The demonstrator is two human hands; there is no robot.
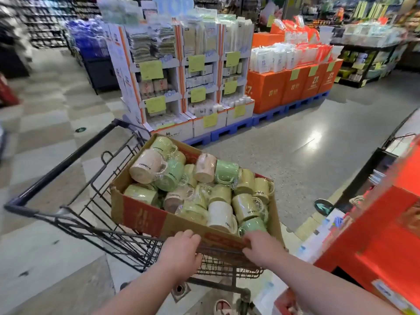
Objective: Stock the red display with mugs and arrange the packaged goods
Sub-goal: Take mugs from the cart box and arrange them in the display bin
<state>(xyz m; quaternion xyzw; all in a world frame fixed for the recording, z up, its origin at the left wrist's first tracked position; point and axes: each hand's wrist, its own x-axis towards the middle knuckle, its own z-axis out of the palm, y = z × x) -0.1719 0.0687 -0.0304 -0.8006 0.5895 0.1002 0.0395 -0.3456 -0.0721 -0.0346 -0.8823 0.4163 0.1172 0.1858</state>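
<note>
Left hand (180, 248), right hand (261, 247) both gripping near rim of cardboard box (145, 215); box, holding wrapped mugs (200, 187), sitting on wire cart (68, 160); red display (386, 223) standing just right.

"concire" on mugs (147, 165), "27." on orange boxes (316, 81)

Red display (386, 223) right of right hand (263, 247) smeared, cut by frame edge; mugs (244, 208) topping box (145, 215) ahead of it cover lower ones.
</note>
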